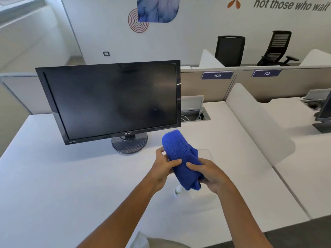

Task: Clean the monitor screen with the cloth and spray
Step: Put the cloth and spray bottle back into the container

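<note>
Dark monitor [111, 101] stands on its round base at the left of the white desk [53, 185], screen blank. Just right of it, above the desk, the left hand [163, 167] pinches the blue cloth [180, 158], thumb on top. The right hand [208, 173] is clamped around the cloth's lower end. Beneath the cloth, a small spray bottle [178, 191] peeks out, mostly hidden.
</note>
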